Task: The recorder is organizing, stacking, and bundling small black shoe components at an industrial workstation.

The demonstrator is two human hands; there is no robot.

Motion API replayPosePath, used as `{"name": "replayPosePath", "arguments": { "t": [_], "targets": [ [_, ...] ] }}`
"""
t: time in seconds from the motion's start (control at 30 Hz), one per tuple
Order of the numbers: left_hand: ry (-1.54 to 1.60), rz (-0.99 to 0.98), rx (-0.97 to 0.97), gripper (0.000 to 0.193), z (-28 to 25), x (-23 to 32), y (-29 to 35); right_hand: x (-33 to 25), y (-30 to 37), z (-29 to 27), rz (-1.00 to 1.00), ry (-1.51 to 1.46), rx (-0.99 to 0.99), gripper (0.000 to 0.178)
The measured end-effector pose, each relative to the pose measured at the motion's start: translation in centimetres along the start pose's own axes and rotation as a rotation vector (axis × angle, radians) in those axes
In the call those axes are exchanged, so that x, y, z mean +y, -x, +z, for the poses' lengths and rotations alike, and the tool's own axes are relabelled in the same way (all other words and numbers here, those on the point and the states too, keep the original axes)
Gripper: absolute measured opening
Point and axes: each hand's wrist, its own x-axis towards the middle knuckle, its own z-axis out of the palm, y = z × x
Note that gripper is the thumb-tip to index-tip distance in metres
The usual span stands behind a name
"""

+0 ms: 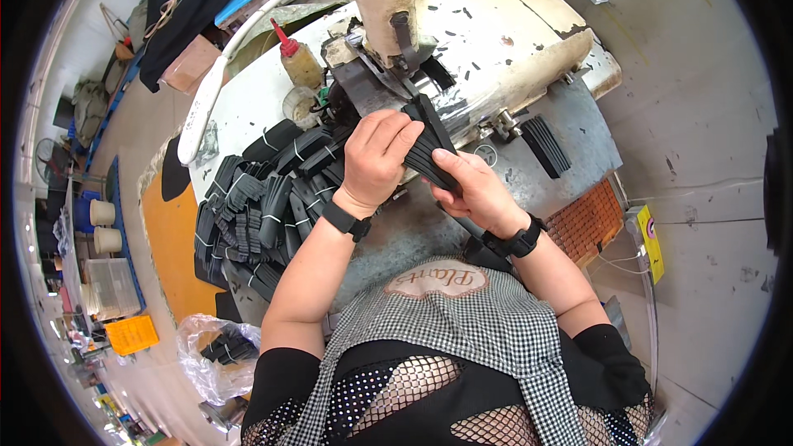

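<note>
A stack of flat black strips (431, 149) is held in front of the machine, tilted with its upper end near the machine's working parts. My right hand (479, 192) grips its lower end, thumb on top. Against the left side of the stack, my left hand (378, 155) is closed with curled fingers, pinching its edge. Just beyond stands a worn cream sewing-type machine (504, 29) with a dark metal plate (363, 87). Many bundles of black strips (273, 206), tied with white bands, are heaped left of my left hand. Another black stack (545, 147) lies to the right.
A red-tipped oil bottle (299, 62) stands left of the machine, beside a clear cup (299, 105). A white curved tube (216, 74) arches over the table's left. Black scraps litter the machine top. A plastic bag (216, 359) with black pieces sits at lower left.
</note>
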Motion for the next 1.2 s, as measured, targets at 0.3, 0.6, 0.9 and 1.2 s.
{"name": "replayPosePath", "arguments": {
  "t": [0.3,0.6,0.9,1.2],
  "targets": [
    [0.026,0.035,0.038,0.036,-0.3,0.0,-0.2,-0.1,0.1,0.2,-0.002,0.015,-0.001,0.039],
    [-0.013,-0.007,-0.014,0.03,0.3,0.4,-0.5,0.0,-0.2,-0.6,0.011,-0.085,0.024,0.038],
    [0.015,-0.017,0.032,0.04,0.1,0.6,-1.1,0.0,-0.1,-0.2,-0.015,-0.082,0.06,0.04],
    [0.039,0.022,0.05,0.042,-0.2,-0.2,-0.2,0.2,0.2,0.0,-0.026,-0.058,0.052,0.04]
  ]
}}
